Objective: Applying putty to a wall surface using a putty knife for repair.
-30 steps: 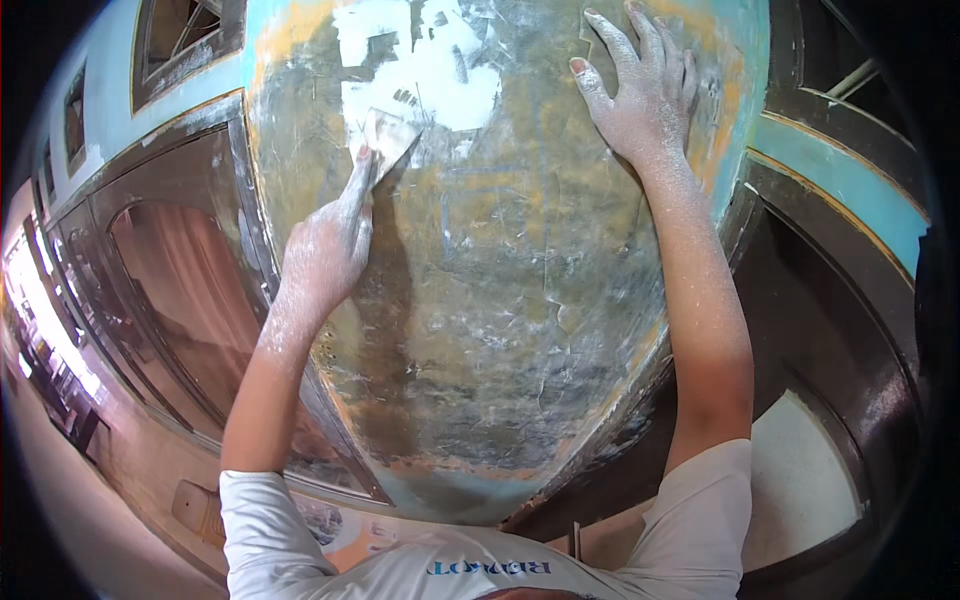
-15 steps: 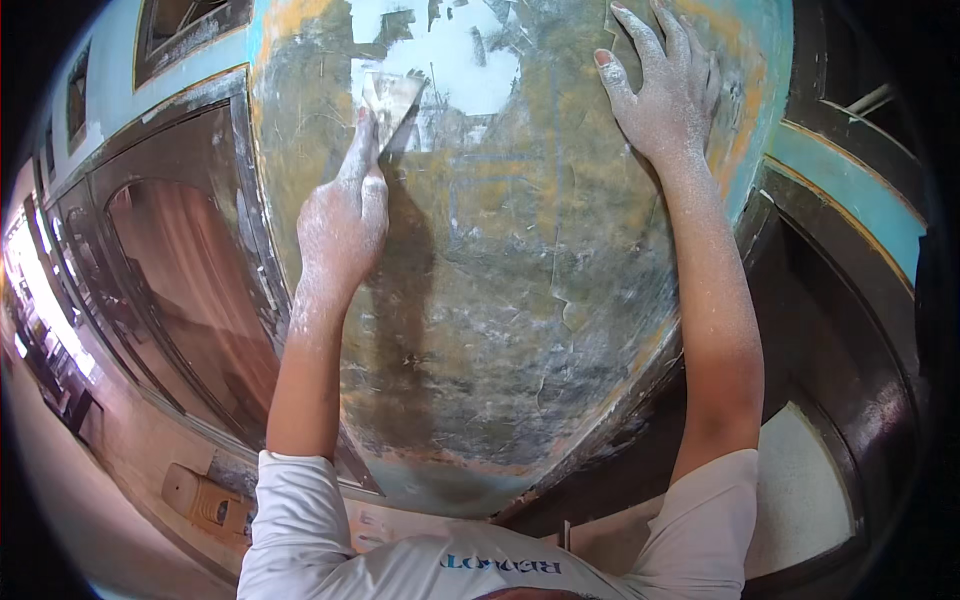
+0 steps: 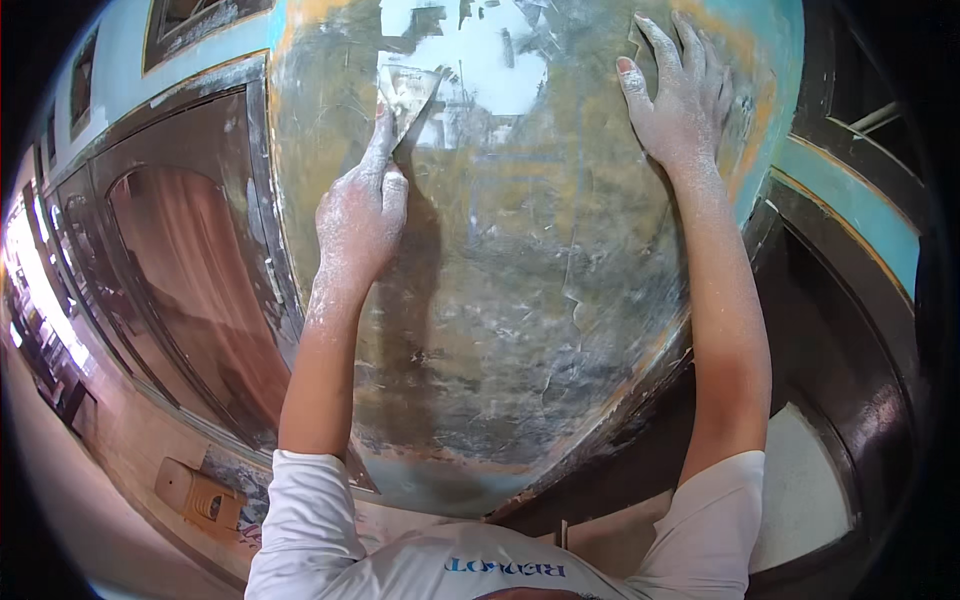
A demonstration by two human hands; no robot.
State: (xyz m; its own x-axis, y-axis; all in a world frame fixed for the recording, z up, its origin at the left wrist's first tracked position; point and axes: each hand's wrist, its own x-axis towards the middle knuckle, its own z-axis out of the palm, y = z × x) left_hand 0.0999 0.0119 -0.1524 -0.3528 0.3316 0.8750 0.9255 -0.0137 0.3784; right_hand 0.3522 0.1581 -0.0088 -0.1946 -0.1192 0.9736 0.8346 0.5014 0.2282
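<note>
My left hand (image 3: 362, 215), dusted with white powder, grips a putty knife (image 3: 408, 95) with the index finger stretched along it. The wide blade is smeared with whitish filler and lies against the wall at the left edge of a white filler patch (image 3: 490, 65). The knife's handle is hidden inside the fist. My right hand (image 3: 682, 105), also powdery, rests on the bare wall (image 3: 500, 300) at the upper right with its fingers spread and nothing in it. The wall surface is mottled olive, grey and orange, with cracks.
A dark wooden door frame with a reddish-brown curtain (image 3: 195, 265) stands to the left. Down at the lower left is a brown plastic chair or stool (image 3: 200, 497). Dark woodwork (image 3: 825, 320) and a pale panel (image 3: 800, 490) lie to the right.
The view has shifted slightly, so wall and hands appear farther right. The putty knife stays at nearly the same spot by the patch's left edge; the right hand remains on the wall.
</note>
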